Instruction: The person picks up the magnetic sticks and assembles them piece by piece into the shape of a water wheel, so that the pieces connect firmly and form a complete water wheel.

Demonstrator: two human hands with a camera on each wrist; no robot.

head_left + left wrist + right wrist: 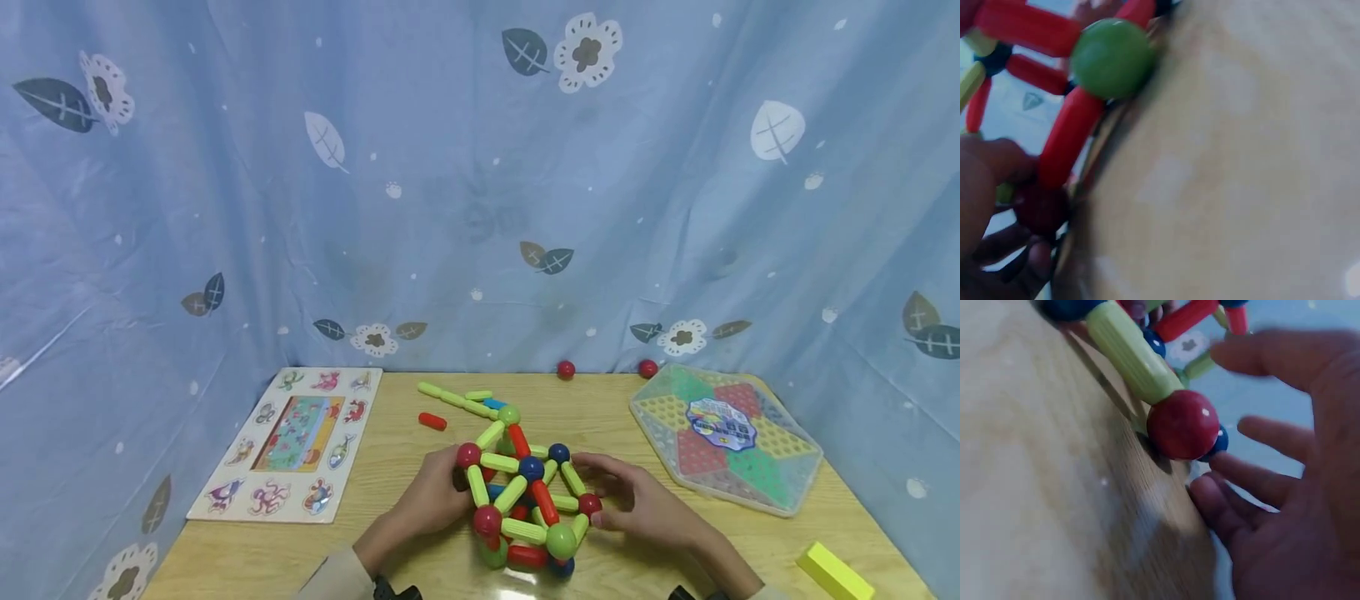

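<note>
A ball-and-stick toy structure (532, 468) stands on the table at the center of the head view, built from red, blue and green balls joined by light green, red and blue sticks. At its left side, my left hand (441, 492) holds it; the left wrist view has the thumb and curled fingers around a dark red ball (1041, 209) at the end of a red stick (1069, 137). My right hand (637, 504) is beside the right side, fingers spread and relaxed near a red ball (1183, 425). Parts of the structure's lower far side are hidden.
Loose light green sticks (453, 398) and a red stick (432, 421) lie behind the structure. Two red balls (566, 370) are at the back edge. A picture puzzle board (352, 483) lies left; a star-patterned game box (675, 467) and a yellow block (834, 571) lie right.
</note>
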